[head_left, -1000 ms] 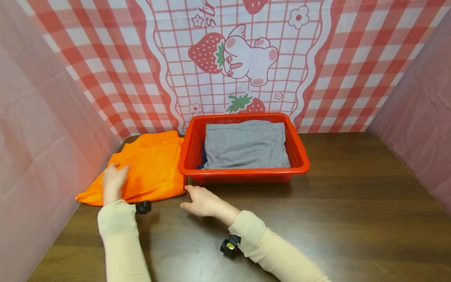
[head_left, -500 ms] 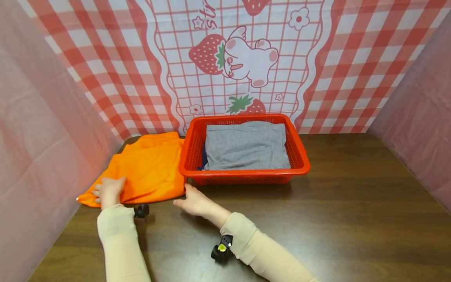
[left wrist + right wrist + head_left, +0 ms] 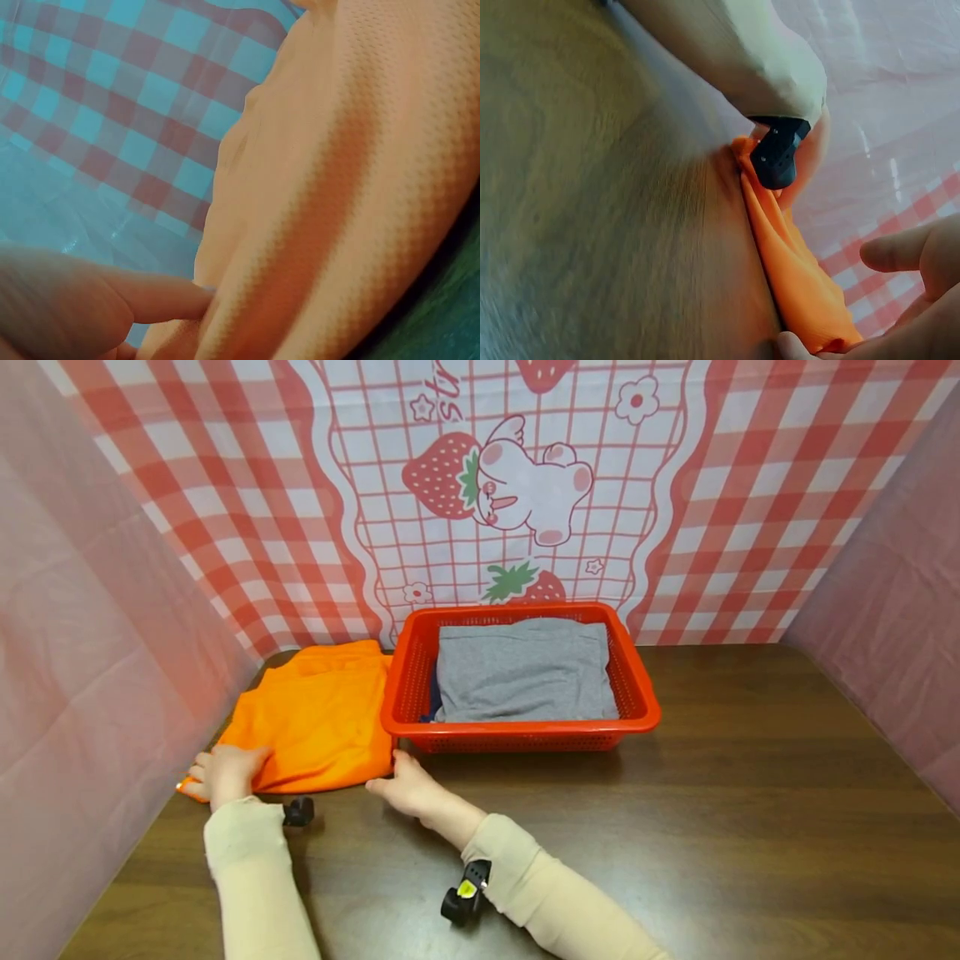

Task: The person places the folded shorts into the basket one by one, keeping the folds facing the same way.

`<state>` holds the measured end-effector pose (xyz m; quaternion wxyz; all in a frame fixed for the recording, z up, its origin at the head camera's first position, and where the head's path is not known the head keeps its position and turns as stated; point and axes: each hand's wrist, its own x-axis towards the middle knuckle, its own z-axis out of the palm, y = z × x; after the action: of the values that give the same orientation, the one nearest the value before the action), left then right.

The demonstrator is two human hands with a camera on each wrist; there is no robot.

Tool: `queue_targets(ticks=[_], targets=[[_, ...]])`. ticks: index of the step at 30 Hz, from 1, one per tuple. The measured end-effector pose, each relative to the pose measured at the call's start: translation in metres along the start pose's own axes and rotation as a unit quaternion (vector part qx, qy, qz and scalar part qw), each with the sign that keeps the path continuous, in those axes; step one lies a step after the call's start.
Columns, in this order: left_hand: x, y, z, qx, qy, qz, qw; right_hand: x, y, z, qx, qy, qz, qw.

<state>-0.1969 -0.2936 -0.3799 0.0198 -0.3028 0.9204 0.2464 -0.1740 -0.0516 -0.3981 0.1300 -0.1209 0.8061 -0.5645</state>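
A folded orange garment (image 3: pixel 322 718) of dimpled knit lies left of the red basket (image 3: pixel 520 727) in the head view. My left hand (image 3: pixel 228 772) rests on its near left corner, fingers spread toward the edge and thumb apart. In the left wrist view the straight thumb (image 3: pixel 169 300) presses into a soft fold of the fabric. My right hand (image 3: pixel 412 789) is at the garment's near right corner, just in front of the basket. The right wrist view shows its thumb (image 3: pixel 900 251) raised away from the fabric, with fingers extended at the orange edge.
The perforated basket holds a folded grey cloth (image 3: pixel 525 672) with a bit of dark blue fabric (image 3: pixel 433 697) at its left. Beneath is a brown wooden table (image 3: pixel 750 802). A checked strawberry curtain (image 3: pixel 525 485) hangs behind, with pale pink sheets (image 3: pixel 112 610) at the sides.
My left hand has moved toward me and left, onto the garment's corner, whose tip has shifted slightly inward. My right hand has moved a little left along the near edge.
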Motion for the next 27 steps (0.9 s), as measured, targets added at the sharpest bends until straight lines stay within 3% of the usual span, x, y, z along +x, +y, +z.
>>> queue_targets(ticks=[6,10,20,23,27], targets=[[-0.002,0.000,-0.005,0.001,-0.023,0.017,0.9996,-0.001,-0.002,0.004,0.052,0.015,0.039,0.998],[-0.003,0.001,-0.006,-0.024,-0.032,0.026,0.9989,0.000,-0.003,0.005,0.087,0.025,0.057,0.994],[-0.008,0.010,-0.015,-0.108,0.023,0.039,0.9931,0.000,-0.004,0.006,0.164,0.041,0.091,0.981],[-0.010,0.016,-0.020,-0.116,0.042,0.043,0.9914,-0.001,-0.006,0.007,0.221,0.033,0.101,0.969],[-0.014,0.022,-0.027,-0.125,0.059,0.054,0.9889,-0.002,-0.008,0.009,0.313,0.011,0.112,0.943]])
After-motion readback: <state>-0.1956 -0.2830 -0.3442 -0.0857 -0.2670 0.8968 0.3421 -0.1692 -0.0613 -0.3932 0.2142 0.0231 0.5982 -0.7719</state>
